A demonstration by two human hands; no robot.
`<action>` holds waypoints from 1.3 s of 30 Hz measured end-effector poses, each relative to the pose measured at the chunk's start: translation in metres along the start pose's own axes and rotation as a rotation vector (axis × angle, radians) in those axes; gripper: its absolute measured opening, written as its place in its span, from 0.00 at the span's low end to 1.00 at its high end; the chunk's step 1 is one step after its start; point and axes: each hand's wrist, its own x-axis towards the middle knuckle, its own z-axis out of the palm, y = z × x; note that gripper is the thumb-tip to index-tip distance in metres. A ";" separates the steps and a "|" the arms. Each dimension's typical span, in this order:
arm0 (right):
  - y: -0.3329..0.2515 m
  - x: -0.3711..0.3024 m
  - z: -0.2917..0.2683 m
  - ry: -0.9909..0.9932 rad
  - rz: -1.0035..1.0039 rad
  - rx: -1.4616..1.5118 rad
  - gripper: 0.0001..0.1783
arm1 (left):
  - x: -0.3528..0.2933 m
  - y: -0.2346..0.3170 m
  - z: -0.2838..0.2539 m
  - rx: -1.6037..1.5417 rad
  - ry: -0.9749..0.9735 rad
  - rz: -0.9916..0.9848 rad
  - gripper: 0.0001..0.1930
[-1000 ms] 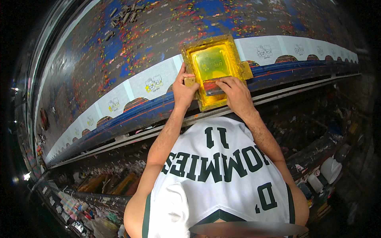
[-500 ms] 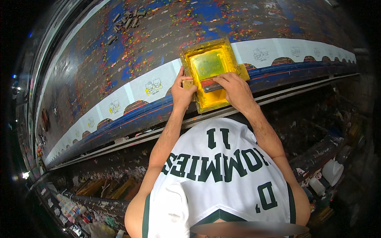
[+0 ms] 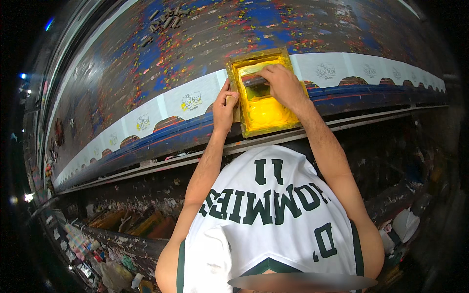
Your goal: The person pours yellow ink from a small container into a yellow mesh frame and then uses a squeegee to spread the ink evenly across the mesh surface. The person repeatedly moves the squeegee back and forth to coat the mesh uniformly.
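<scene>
A rectangular screen-printing frame (image 3: 259,57), its rim smeared yellow, lies across a strip of pale printed pieces (image 3: 168,105). My left hand (image 3: 224,109) grips the frame's left side at a small wooden block, thumb on top. Inside the frame, my right hand (image 3: 284,87) is closed on a dark squeegee (image 3: 252,81) near the far end of the mesh. Thick yellow ink (image 3: 269,112) pools in the near half. Between squeegee and ink, a greenish, thinly coated patch of mesh shows. My right fingers partly cover the squeegee.
The long table (image 3: 205,44) is speckled with blue, red and yellow paint. Several short dark cylinders (image 3: 168,18) lie at its far left. A raised rail (image 3: 146,172) runs along the near edge. Scraps and debris (image 3: 105,256) are heaped below at left.
My right hand has pushed the squeegee away from me, from mid-frame to the far end. Yellow ink now spreads over the near half. My left hand stays at the frame's left side.
</scene>
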 end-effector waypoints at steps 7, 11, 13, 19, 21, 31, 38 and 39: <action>0.019 0.031 0.009 -0.032 -0.067 -0.026 0.24 | 0.002 0.000 0.000 -0.015 -0.010 0.008 0.13; 0.019 0.034 -0.005 -0.219 -0.107 -0.011 0.22 | 0.002 -0.001 0.001 -0.023 0.001 -0.008 0.14; 0.015 0.029 -0.012 -0.302 -0.136 -0.006 0.22 | 0.001 -0.001 -0.001 0.007 0.029 -0.038 0.15; 0.009 0.016 -0.026 -0.406 -0.263 -0.021 0.24 | -0.001 -0.003 -0.003 0.007 0.005 -0.013 0.15; 0.008 0.016 -0.028 -0.482 -0.275 -0.032 0.28 | -0.001 -0.003 -0.001 -0.008 0.010 -0.024 0.15; 0.012 0.020 -0.038 -0.550 -0.406 -0.010 0.29 | 0.003 0.003 0.004 0.046 0.017 -0.018 0.16; 0.012 -0.002 -0.045 -0.610 -0.392 -0.051 0.32 | 0.005 -0.007 0.003 0.009 0.005 0.027 0.14; 0.013 -0.008 -0.045 -0.579 -0.380 -0.041 0.32 | 0.004 -0.009 0.002 0.023 0.003 0.027 0.14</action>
